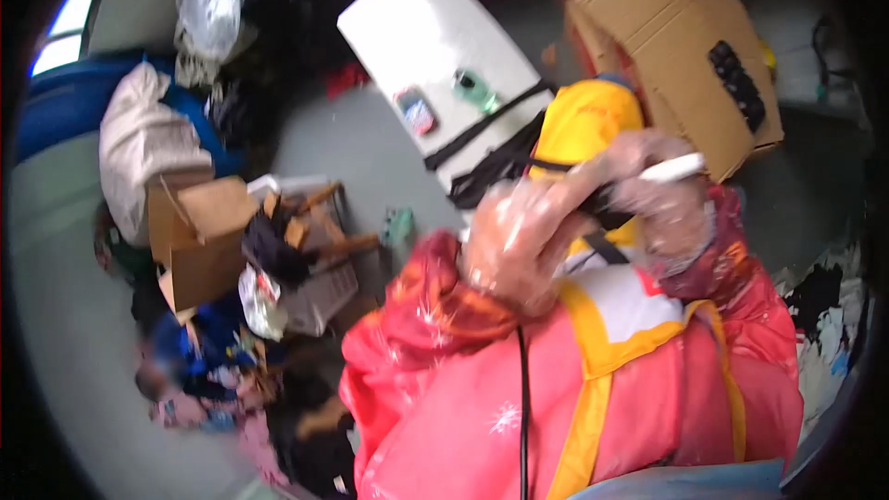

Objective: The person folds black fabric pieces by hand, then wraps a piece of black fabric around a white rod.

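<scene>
My left hand and my right hand are raised close together in front of my chest, both in clear, wrinkled plastic gloves. A short white rod-like object lies across the fingers of my right hand; its kind is unclear. Bent towards the right hand, the fingers of my left hand look pinched together, but what they hold is hidden. Just beyond both hands is a yellow fabric item with black straps. My pink jacket has snowflakes and yellow-edged trim over it.
A white table bears a phone-like device and a green transparent bottle. Cardboard boxes stand at the right and left. By the left box is a wooden stool. Fabric heaps lie lower left.
</scene>
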The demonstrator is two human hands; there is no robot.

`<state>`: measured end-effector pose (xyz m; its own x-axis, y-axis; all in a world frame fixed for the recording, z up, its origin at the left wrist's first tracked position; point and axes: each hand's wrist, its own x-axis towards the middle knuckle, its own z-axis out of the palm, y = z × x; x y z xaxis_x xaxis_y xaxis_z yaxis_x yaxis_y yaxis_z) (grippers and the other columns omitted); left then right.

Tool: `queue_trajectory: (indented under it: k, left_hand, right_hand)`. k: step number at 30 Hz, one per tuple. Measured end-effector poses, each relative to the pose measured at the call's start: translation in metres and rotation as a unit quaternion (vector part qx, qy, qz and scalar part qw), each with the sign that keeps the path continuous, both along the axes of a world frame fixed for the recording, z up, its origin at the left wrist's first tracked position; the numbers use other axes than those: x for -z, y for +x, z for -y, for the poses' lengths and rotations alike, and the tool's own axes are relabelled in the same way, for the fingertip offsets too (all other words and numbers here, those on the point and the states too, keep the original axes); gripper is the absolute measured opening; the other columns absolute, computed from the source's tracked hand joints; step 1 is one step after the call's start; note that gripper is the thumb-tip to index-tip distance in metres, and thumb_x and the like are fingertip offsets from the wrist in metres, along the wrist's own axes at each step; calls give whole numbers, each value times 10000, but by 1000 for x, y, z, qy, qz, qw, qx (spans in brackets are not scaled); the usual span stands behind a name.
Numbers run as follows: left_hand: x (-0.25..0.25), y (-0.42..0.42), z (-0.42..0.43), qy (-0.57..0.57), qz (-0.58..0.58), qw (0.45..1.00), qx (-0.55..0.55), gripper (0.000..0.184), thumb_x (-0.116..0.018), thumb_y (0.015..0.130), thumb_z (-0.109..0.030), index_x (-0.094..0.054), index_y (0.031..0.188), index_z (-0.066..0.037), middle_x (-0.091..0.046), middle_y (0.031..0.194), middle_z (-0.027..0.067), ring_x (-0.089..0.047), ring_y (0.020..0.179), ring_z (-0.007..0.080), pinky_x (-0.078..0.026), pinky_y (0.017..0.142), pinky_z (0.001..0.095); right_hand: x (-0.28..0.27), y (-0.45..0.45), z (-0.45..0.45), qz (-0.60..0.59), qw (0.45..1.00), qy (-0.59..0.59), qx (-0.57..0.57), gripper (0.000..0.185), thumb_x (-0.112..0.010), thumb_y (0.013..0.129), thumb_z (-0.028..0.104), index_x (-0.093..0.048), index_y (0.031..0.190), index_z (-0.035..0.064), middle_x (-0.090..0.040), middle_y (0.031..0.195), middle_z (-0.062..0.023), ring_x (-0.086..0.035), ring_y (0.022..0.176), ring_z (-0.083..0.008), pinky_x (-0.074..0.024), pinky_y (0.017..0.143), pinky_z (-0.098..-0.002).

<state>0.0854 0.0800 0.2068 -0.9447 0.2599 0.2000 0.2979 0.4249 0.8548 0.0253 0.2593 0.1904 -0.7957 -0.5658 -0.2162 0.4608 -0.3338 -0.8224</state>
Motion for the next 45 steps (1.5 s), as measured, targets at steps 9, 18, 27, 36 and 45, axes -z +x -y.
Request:
queue_trajectory:
  k: [9,18,27,36,45]
  left_hand:
    - [21,-31,-57,-6,91,995,-35,427,-659,695,-14,-549,1107,-40,-608,790,150,-592,667,315,-457,583,359]
    - [24,-135,-156,-53,234,971,7,345,-647,716,-5,-565,1051,-20,-618,789,137,-619,681,270,-475,596,325]
    - [-47,-218,-208,-29,243,961,131,491,-652,713,-105,-489,1175,-75,-571,812,160,-554,766,348,-445,674,418]
    - [-104,-268,-119,11,168,985,-21,292,-646,782,-164,-570,1012,-2,-604,902,157,-589,845,303,-473,727,349]
    - [19,73,-107,87,467,666,-575,311,-637,800,-209,-597,1025,3,-638,815,76,-569,740,147,-463,648,295]
  right_hand:
    - [54,-20,-58,22,999,43,-5,164,-658,687,-12,-569,814,44,-590,775,-29,-547,742,-99,-456,679,-246]
    - [77,-102,-158,138,990,-9,26,179,-674,667,8,-609,833,-3,-638,828,-88,-597,802,-144,-482,732,-273]
    - [-27,-142,-221,177,972,53,148,206,-675,665,48,-563,834,10,-615,859,-100,-586,820,-170,-478,760,-300]
    - [-68,-158,-262,116,941,193,252,280,-703,684,140,-541,890,41,-557,886,-79,-535,845,-178,-456,794,-332]
    - [5,-143,-378,179,973,43,140,218,-639,776,97,-545,969,58,-509,1000,-66,-483,1002,-198,-393,921,-358]
